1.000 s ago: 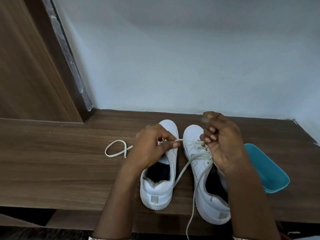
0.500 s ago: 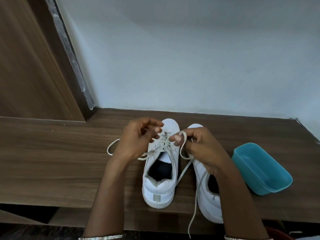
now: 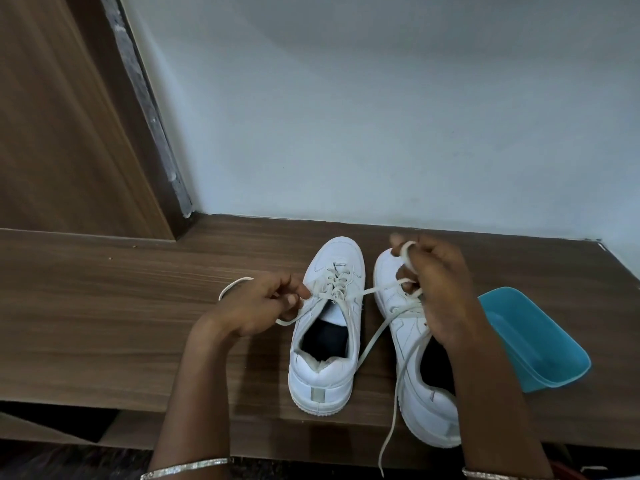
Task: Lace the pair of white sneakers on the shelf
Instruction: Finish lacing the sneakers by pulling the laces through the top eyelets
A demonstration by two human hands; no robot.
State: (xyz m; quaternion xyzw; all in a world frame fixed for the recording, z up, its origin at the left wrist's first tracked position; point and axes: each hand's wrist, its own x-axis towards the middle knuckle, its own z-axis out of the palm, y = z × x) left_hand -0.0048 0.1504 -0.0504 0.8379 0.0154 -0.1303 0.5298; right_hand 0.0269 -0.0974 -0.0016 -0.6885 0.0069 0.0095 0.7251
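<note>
Two white sneakers stand side by side on the wooden shelf (image 3: 104, 306), toes toward the wall. The left sneaker (image 3: 327, 341) has a white lace (image 3: 337, 292) threaded through its eyelets. My left hand (image 3: 263, 306) pinches one end of that lace just left of the shoe. My right hand (image 3: 436, 285) is over the right sneaker (image 3: 415, 375) and holds the lace's other end, which is looped round a raised finger. The lace runs taut between both hands. A second lace (image 3: 391, 410) trails from the right sneaker over the shelf's front edge.
A tilted blue plastic tub (image 3: 533, 344) sits right of the right sneaker, close to my right forearm. A wooden panel (image 3: 62, 133) rises at the left and a pale wall stands behind the shelf. The shelf's front edge is just beneath my wrists.
My right hand has risen and moved right over the right sneaker, with the lace end looped on a finger. My left hand dropped slightly left, and the lace is now stretched between them.
</note>
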